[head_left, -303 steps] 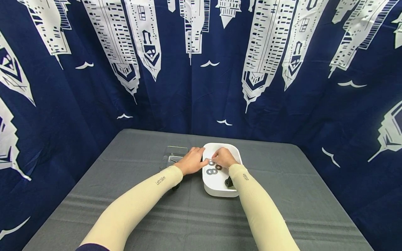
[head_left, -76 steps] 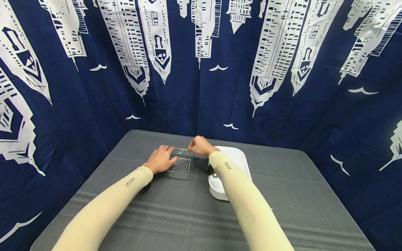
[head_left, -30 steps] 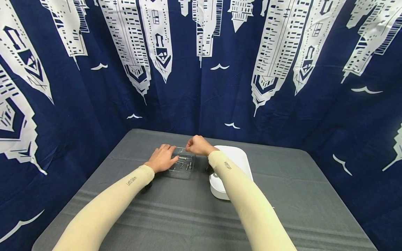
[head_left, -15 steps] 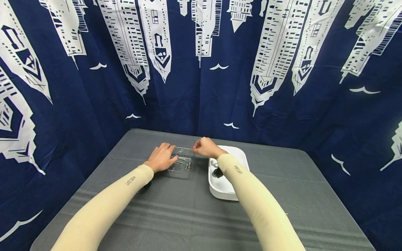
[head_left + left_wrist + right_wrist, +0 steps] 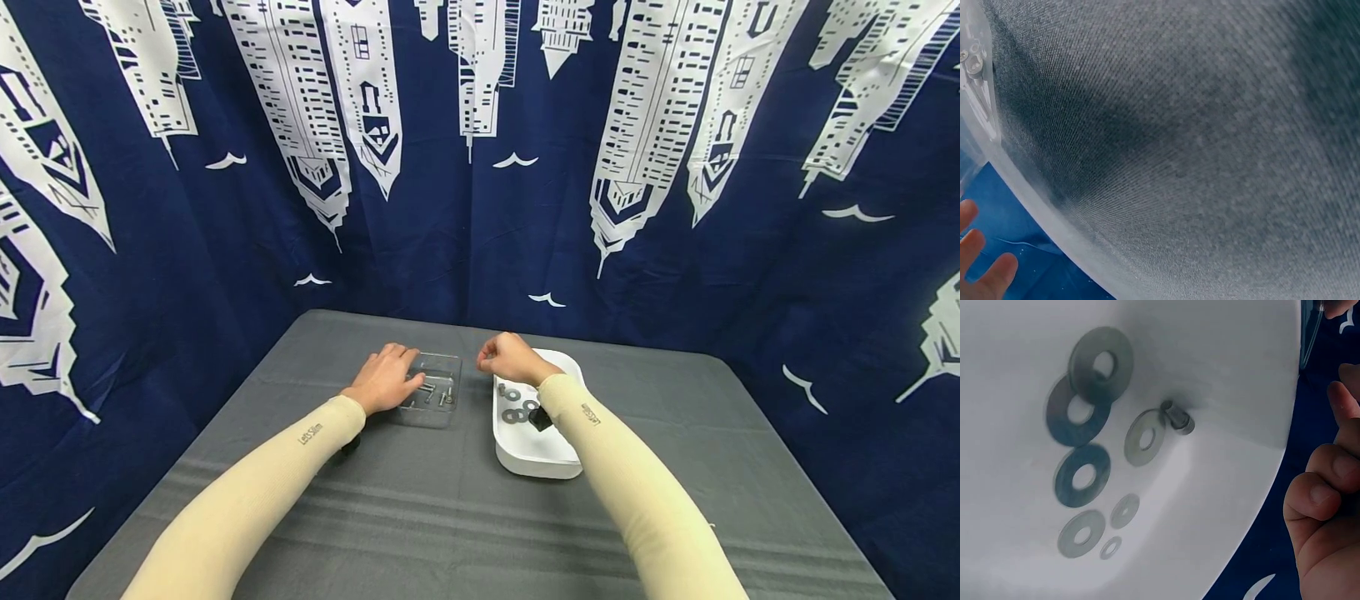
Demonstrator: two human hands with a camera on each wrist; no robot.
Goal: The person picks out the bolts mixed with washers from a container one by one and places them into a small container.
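My left hand [image 5: 384, 379] rests with fingers spread over the left side of a clear plastic compartment box [image 5: 429, 423], which holds several metal screws [image 5: 429, 388]. Its fingertips also show at the lower left of the left wrist view. Above the left rim of a white tray [image 5: 536, 468] is my right hand [image 5: 512, 358]. Its fingers are loosely curled, and I see nothing in them. Inside the tray lie several flat metal washers [image 5: 1102, 365] of different sizes. A short cylindrical metal piece, like a small screw [image 5: 1177, 417], lies against one washer.
A grey cloth covers the table [image 5: 420, 517]. Behind it hangs a dark blue curtain [image 5: 435, 250] with white building prints. The clear box and the tray stand apart, with a strip of cloth between them. A black wrist camera [image 5: 540, 418] hangs under my right wrist.
My right hand has moved right, from the clear box's far right corner toward the tray, uncovering washers. My left hand, over the tray ten seconds ago, has lately stayed on the box.
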